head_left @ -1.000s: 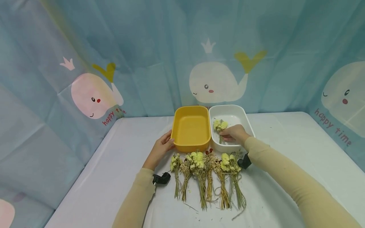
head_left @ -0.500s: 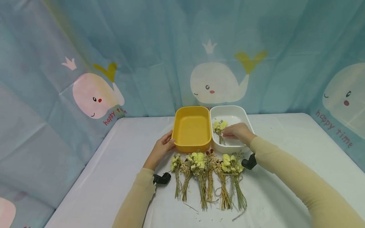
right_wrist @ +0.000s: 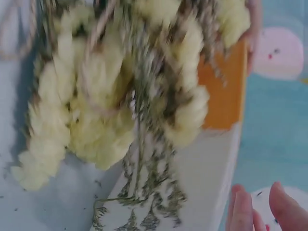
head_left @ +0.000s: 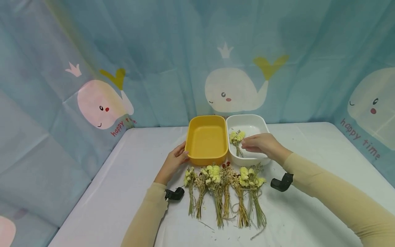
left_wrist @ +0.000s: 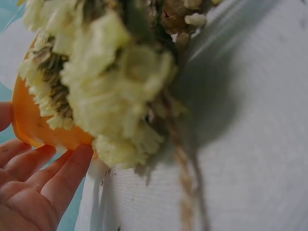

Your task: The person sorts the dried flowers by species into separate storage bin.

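Note:
A small bunch of dried yellow flowers (head_left: 236, 137) lies along the left side of the white bin (head_left: 271, 137). Just right of its stems, over that bin, is my right hand (head_left: 262, 143); its fingers are extended, with a gap between thumb and fingers in the right wrist view. My left hand (head_left: 174, 161) rests against the left side of the yellow bin (head_left: 207, 160), and straight fingers (left_wrist: 67, 178) touch its wall in the left wrist view. In front of both bins lies a row of several tied dried bouquets (head_left: 216, 185).
The bins stand side by side on a white-covered table (head_left: 139, 171), close to a blue curtain (head_left: 166, 85) printed with whales. A loose twig (head_left: 258, 233) and plant crumbs lie near the stem ends. Each wrist carries a black camera (head_left: 282, 183).
My right hand has let go of the yellow flower bunch, which stays in the white bin, and the hand and forearm have drawn away to the right. My left hand has not moved.

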The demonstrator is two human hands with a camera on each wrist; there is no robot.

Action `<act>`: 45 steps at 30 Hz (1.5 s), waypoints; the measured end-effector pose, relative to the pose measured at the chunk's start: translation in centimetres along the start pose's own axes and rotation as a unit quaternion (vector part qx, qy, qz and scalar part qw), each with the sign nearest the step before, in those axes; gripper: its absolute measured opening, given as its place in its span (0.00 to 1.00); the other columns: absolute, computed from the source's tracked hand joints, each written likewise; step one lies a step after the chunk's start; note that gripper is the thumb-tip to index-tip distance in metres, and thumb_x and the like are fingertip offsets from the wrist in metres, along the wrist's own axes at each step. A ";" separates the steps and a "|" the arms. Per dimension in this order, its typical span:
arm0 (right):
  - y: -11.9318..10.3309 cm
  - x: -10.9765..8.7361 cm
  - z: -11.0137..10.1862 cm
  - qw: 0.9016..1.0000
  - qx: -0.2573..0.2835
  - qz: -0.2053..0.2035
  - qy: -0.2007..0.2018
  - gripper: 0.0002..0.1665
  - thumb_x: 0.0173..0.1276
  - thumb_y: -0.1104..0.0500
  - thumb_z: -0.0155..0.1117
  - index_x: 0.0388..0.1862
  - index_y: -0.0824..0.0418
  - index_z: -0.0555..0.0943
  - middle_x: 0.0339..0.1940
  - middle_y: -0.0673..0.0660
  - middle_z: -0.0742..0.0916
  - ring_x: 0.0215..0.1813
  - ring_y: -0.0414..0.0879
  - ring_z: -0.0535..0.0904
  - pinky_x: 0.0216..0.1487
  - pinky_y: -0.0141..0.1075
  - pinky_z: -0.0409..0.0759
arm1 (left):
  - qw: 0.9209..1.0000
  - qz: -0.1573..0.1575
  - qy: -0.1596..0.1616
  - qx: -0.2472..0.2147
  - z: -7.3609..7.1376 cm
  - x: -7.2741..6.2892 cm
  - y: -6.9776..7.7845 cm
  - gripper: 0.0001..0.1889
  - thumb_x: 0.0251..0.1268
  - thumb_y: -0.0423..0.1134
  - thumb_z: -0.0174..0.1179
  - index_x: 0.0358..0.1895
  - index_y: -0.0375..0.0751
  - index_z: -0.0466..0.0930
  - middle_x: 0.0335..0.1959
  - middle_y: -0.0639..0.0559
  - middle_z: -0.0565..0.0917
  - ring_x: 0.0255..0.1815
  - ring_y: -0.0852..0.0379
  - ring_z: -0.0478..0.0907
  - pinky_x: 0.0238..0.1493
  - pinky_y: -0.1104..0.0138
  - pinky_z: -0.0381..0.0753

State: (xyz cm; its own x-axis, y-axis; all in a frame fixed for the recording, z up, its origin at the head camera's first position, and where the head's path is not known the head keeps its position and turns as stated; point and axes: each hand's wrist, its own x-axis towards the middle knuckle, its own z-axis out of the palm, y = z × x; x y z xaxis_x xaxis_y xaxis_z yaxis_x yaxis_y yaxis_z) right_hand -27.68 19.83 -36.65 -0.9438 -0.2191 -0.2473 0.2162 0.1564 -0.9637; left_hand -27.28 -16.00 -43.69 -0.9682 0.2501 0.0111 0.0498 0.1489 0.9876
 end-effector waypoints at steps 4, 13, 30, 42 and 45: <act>-0.4 -1.6 0.0 1.000 -0.013 -0.001 0.002 0.33 0.71 0.60 0.65 0.68 0.77 0.69 0.39 0.48 0.91 0.42 0.36 0.89 0.57 0.35 0.86 | 1.000 0.003 -0.004 -0.001 0.1 0.2 0.1 0.32 0.79 0.39 0.50 0.80 0.44 0.52 0.79 0.44 0.59 0.76 0.44 0.65 0.71 0.52 0.76; 0.3 -3.7 0.3 1.000 0.023 -0.003 -0.014 0.34 0.69 0.62 0.67 0.66 0.80 0.69 0.38 0.49 0.92 0.41 0.36 0.89 0.54 0.32 0.87 | 1.000 -0.002 0.001 0.001 0.1 0.2 0.0 0.32 0.78 0.41 0.52 0.80 0.46 0.53 0.79 0.46 0.61 0.75 0.44 0.66 0.70 0.53 0.76; 2.2 -7.5 0.4 0.999 0.026 0.018 -0.036 0.35 0.68 0.59 0.69 0.65 0.80 0.70 0.44 0.55 0.91 0.46 0.40 0.89 0.56 0.34 0.86 | 1.000 -0.011 0.001 0.010 0.0 0.1 -0.1 0.32 0.79 0.42 0.51 0.80 0.48 0.52 0.80 0.47 0.59 0.76 0.46 0.65 0.70 0.55 0.78; 3.9 -9.0 0.3 0.998 0.040 0.020 -0.033 0.30 0.67 0.60 0.69 0.61 0.79 0.76 0.43 0.54 0.91 0.44 0.39 0.89 0.53 0.34 0.87 | 1.000 -0.006 -0.001 0.010 -0.1 0.0 -0.2 0.32 0.78 0.43 0.52 0.80 0.48 0.53 0.79 0.46 0.60 0.76 0.45 0.65 0.70 0.54 0.77; 4.3 -9.3 0.4 0.999 0.027 0.022 -0.031 0.30 0.67 0.58 0.70 0.60 0.79 0.76 0.44 0.55 0.91 0.45 0.40 0.89 0.53 0.34 0.88 | 1.000 -0.005 0.001 0.009 -0.1 0.0 -0.2 0.32 0.78 0.43 0.52 0.80 0.50 0.54 0.79 0.47 0.60 0.76 0.46 0.65 0.70 0.54 0.78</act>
State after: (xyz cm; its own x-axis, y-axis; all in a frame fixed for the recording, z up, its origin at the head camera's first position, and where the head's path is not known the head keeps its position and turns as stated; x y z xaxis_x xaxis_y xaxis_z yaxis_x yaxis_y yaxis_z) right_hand -17.89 22.11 -38.57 -0.9166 -0.2718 -0.2933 0.2717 0.1150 -0.9555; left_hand -27.33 -16.12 -43.84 -0.9690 0.2471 0.0010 0.0443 0.1697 0.9845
